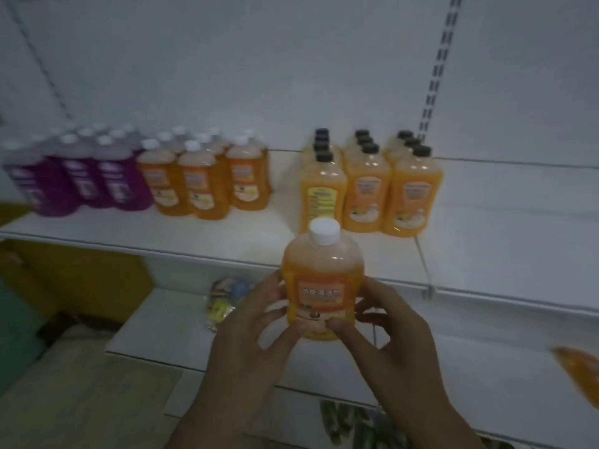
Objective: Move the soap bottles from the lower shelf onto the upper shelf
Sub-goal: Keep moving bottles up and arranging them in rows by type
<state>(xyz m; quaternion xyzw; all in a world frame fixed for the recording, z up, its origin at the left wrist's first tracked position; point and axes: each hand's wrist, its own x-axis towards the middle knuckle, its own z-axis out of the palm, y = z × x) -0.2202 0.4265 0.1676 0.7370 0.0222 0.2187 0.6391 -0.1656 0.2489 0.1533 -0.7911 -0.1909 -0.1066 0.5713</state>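
closely framed, both hands grasp one soap bottle (321,273) — the left hand (256,322) curls round its left side, the right hand (389,322) round its right, and both thumbs press the lower part of the front label. on my feed the bottle stands upright in the air, orange liquid under a white cap (324,231). it is held in front of the edge of the upper shelf (162,234) and above the lower shelf (155,322), resting on neither. just behind it on the upper shelf i see three files of black-capped bottles (366,189) with yellow-orange liquid; the held bottle's cap overlaps the nearest of them. further left stands a group of white-capped orange bottles (201,183), and right beside those a block of purple bottles (81,179) — blurred, labels unreadable. on the lower shelf, left of the hands, lies a small bright packet (223,299). at the right edge an orange shape (580,371) pokes into view; i cannot tell what it is. a slotted upright (434,76) runs up the white back wall.
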